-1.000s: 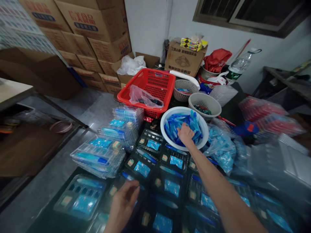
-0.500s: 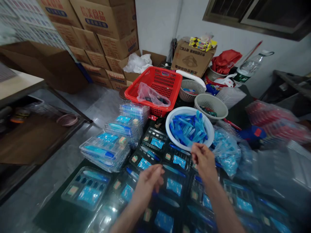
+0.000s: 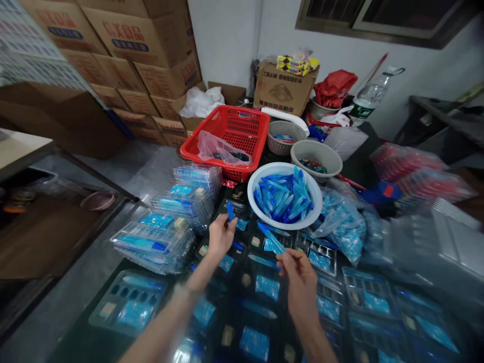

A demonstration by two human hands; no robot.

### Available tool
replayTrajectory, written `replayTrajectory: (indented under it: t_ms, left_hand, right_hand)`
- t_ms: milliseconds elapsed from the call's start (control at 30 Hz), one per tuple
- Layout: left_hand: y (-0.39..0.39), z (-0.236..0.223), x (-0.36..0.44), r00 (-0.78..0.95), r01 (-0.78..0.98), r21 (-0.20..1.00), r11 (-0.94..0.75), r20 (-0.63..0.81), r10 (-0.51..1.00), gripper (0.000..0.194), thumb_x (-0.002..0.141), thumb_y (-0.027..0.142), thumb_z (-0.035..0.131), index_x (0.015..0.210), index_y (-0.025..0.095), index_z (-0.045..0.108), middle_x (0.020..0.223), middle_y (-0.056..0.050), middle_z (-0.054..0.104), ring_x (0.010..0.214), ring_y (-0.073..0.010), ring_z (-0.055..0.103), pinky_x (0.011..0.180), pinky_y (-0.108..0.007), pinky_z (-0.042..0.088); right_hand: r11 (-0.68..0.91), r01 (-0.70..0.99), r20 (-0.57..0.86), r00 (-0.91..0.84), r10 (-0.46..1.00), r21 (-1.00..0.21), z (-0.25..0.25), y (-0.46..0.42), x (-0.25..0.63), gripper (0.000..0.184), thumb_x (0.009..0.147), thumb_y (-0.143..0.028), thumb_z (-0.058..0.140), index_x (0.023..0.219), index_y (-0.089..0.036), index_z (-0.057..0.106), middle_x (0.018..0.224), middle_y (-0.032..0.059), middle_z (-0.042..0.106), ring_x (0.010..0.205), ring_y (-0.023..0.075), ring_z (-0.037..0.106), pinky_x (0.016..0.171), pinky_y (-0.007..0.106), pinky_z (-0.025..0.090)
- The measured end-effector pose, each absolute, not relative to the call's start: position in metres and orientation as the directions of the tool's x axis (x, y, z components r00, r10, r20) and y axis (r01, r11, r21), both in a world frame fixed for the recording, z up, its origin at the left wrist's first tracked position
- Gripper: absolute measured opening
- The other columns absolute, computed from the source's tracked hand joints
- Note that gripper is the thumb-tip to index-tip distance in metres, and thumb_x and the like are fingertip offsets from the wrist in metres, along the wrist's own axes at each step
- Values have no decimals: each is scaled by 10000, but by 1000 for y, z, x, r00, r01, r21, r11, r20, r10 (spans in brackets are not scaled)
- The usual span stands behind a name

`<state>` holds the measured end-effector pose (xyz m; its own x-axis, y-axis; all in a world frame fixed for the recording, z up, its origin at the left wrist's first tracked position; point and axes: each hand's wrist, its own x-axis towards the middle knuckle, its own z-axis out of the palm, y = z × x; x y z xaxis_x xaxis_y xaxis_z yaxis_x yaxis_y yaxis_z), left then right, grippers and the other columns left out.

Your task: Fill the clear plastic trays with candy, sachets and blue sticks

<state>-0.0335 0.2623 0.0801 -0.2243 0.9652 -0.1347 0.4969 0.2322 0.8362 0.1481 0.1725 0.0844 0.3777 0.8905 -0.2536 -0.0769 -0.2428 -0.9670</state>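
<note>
A dark tabletop (image 3: 357,138) carries rows of clear plastic blister trays (image 3: 260,292), each holding blue packets, and a tall stack of the same trays (image 3: 155,242) sits at its left edge. Beyond them are a white round plastic basin (image 3: 282,165) heaped with blue plastic sticks (image 3: 283,199), a red plastic mesh basket (image 3: 227,126) and a pale perforated plastic basket (image 3: 315,154). A clear plastic bag of blue pieces (image 3: 342,227) slumps just beside the basin. Brown cardboard cartons (image 3: 132,35) are stacked against a white wall (image 3: 223,35), above a grey concrete floor (image 3: 143,166).

A second ago the right hand was down in the basin; now both hands are out of it, well apart above the trays, each with a blue piece. The left hand (image 3: 221,237) has its fingers (image 3: 215,227) narrowly pinched on a short blue stick (image 3: 230,212), held upright. The right hand (image 3: 300,285) pinches a longer blue stick (image 3: 270,239) between its fingers (image 3: 287,259) — it slants up and left, toward the basin.
</note>
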Motion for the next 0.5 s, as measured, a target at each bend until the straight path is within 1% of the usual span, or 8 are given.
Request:
replayTrajectory:
  t_ms: [67,100,167,300,400,500]
  left_hand:
    - [300,73,-41,-162,676,713,186,-103,981,179,776,300,534,887,169,583,942,-55,569,876,-188,535,744,-331,424]
    - [316,68,-42,-130,745,645,167,-106,986,199,788,290,525,927,156,572,1012,-65,556,920,-196,523,777,-379,424]
    - [340,57,-40,-77,847,515,132,-128,989,238,804,281,511,997,148,551,1076,-76,539,960,-206,516,803,-423,424]
    - [362,37,-30,-7,949,310,60,-171,985,292,811,283,505,1068,145,522,1100,-86,535,961,-213,527,796,-431,441]
    - [369,30,-26,35,975,223,6,-181,983,301,813,285,502,1080,146,516,1112,-89,528,964,-214,527,795,-431,444]
    - [375,28,-26,89,978,205,-49,-191,977,302,812,285,503,1078,142,516,1104,-89,531,952,-210,533,786,-422,450]
  right_hand:
    - [-274,-87,-286,368,885,-958,80,161,164,285,775,-376,558,958,-157,550,779,40,622,678,159,556,597,263,433]
    - [-303,-87,-313,366,876,-949,78,153,172,284,773,-376,562,955,-159,553,772,37,622,670,157,552,593,262,431]
    - [-357,-89,-363,372,854,-930,73,137,184,285,761,-379,577,939,-158,558,750,32,619,654,155,542,575,257,426]
    - [-389,-111,-400,387,831,-914,64,112,203,283,752,-380,588,920,-154,559,711,20,607,632,147,520,563,251,418]
    - [-390,-120,-404,405,820,-913,60,103,212,266,759,-373,585,918,-160,559,712,13,605,622,135,505,564,244,411]
    - [-384,-133,-404,401,822,-914,61,101,216,248,763,-360,587,914,-163,567,715,11,603,618,131,502,569,243,407]
